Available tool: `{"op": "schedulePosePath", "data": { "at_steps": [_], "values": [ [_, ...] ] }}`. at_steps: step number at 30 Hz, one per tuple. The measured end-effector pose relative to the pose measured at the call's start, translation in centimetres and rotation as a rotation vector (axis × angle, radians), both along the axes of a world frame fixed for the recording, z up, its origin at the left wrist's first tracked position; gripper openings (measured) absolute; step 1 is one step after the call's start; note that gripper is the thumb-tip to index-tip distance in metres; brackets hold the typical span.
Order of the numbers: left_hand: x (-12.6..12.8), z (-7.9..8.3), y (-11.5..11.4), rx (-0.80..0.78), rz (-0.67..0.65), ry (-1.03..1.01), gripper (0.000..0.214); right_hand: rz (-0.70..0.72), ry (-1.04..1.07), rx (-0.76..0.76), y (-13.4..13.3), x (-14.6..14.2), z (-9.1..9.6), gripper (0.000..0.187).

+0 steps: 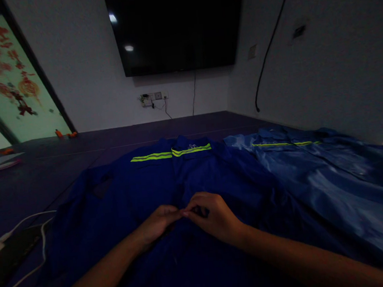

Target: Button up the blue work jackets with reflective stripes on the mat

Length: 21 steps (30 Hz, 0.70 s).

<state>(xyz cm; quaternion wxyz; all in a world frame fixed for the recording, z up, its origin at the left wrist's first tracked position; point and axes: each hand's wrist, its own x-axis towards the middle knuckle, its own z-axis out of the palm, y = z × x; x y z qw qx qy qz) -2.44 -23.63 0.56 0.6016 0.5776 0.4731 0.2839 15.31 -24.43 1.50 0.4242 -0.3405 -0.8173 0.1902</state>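
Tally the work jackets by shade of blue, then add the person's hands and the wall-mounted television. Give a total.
Deep blue work jacket: 1
Lighter blue work jacket: 1
Hands: 2 (left hand, right hand)
Television: 1
Total: 5

It's dim in here, the wall (78, 59) sunk to grey, while the glass door (2, 114) glows pale green at left! Two white glare spots on the black screen (180, 27), sheen across the pale jacket (338, 192), the dark jacket (144, 184) deep in shadow; grainy picture, edges stretched and soft.
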Motion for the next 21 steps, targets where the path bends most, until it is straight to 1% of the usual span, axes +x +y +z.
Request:
{"op": "schedulePosePath", "data": {
  "at_steps": [2,5,8,12,14,17,21],
  "values": [
    [-0.1,0.5,-0.3,-0.019,0.031,0.038,0.042,0.047,-0.011,-0.014,-0.2,0.0,-0.4,0.009],
    [-0.1,0.9,-0.7,-0.054,0.058,0.046,0.039,0.065,-0.007,-0.031,0.0,0.0,-0.8,0.010],
    [-0.1,0.9,-1.0,-0.078,0.060,0.052,0.037,0.077,-0.015,-0.034,0.1,0.1,-1.0,0.011],
    [-0.1,0.6,-1.0,-0.058,0.025,0.032,0.037,0.111,-0.050,-0.006,0.0,0.3,-1.1,0.016],
    [-0.1,0.5,-0.9,-0.051,0.008,0.029,0.039,0.146,-0.077,0.026,-0.2,0.4,-1.2,0.020],
    [-0.2,0.3,-0.7,-0.041,-0.029,0.049,0.041,0.205,-0.154,0.124,-0.3,0.6,-1.3,0.024],
    [-0.4,0.3,-0.7,-0.026,-0.070,0.060,0.043,0.238,-0.256,0.236,-0.4,0.7,-1.5,0.022]
  ]
}}
